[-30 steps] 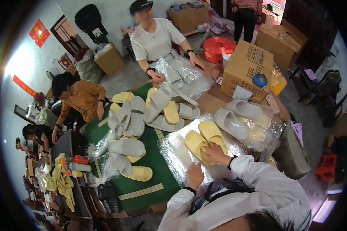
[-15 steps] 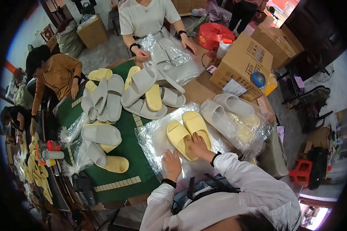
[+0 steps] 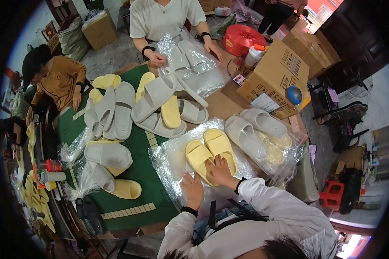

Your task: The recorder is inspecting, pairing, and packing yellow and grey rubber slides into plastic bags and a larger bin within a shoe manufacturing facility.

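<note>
A pair of yellow slippers (image 3: pixel 212 146) lies side by side, toes away from me, on a clear plastic bag (image 3: pixel 168 162) at the table's near edge. Over their heel ends is my right hand (image 3: pixel 221 172), its thumb at the left slipper and its fingers on the right one, gripping the pair. My left hand (image 3: pixel 192 190) rests open on the plastic, just left of the heels, with its fingers stretched out and nothing in them. To the right, grey slippers (image 3: pixel 248 140) lie in clear plastic, with yellow ones partly visible beneath the film.
Grey and yellow slippers are heaped on the green mat (image 3: pixel 136 187), including a grey slipper (image 3: pixel 153 99). Across the table, a person's hands (image 3: pixel 157 59) touch bagged grey slippers (image 3: pixel 186 58). A cardboard box (image 3: pixel 274 75) and red roll (image 3: pixel 242 39) stand at the back right.
The view has shifted slightly. The fingers of my right hand reach a little differently over the slippers. At the left, the seated person in brown has lowered their head and shifted an arm.
</note>
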The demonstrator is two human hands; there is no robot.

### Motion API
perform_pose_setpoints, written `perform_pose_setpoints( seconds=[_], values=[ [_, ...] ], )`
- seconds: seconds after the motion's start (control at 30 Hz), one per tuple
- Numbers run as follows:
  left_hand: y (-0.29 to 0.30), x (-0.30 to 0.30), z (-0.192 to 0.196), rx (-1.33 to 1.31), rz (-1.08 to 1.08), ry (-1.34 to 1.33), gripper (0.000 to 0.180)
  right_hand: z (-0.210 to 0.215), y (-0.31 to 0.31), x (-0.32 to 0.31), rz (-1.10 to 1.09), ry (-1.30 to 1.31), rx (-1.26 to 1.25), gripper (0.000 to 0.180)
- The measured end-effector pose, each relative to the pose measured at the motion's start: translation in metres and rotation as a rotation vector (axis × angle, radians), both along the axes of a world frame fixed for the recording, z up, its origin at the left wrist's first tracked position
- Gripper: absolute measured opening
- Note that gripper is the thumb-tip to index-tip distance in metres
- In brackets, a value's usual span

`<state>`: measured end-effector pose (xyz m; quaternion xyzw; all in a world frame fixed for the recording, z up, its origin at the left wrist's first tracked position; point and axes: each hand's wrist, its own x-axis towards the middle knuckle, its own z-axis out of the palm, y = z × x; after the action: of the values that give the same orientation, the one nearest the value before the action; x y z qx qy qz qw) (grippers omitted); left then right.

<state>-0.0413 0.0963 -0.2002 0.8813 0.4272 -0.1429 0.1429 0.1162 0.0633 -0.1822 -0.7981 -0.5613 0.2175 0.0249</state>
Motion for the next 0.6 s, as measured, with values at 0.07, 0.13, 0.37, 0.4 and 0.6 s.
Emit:
perform_pose_setpoints(
  seconds=[0.07, 0.13, 0.37, 0.4, 0.6],
  values=[
    [0.000, 0.000, 0.001, 0.005, -0.013, 0.006, 0.050, -0.002, 0.000, -0.001, 0.002, -0.006, -0.007, 0.063],
    [0.000, 0.001, 0.000, 0.008, -0.019, 0.011, 0.050, -0.002, 0.000, -0.001, 0.002, -0.013, -0.015, 0.063],
    [0.003, 0.001, -0.007, 0.006, 0.002, -0.013, 0.049, 0.004, 0.005, -0.001, -0.027, 0.012, -0.008, 0.062],
    [0.003, 0.001, -0.008, 0.014, 0.003, -0.015, 0.049, 0.006, 0.008, -0.001, -0.047, 0.022, 0.019, 0.059],
    [-0.001, -0.005, -0.019, 0.102, -0.048, 0.029, 0.056, 0.016, 0.035, 0.007, -0.137, 0.019, 0.050, 0.046]
  ],
)
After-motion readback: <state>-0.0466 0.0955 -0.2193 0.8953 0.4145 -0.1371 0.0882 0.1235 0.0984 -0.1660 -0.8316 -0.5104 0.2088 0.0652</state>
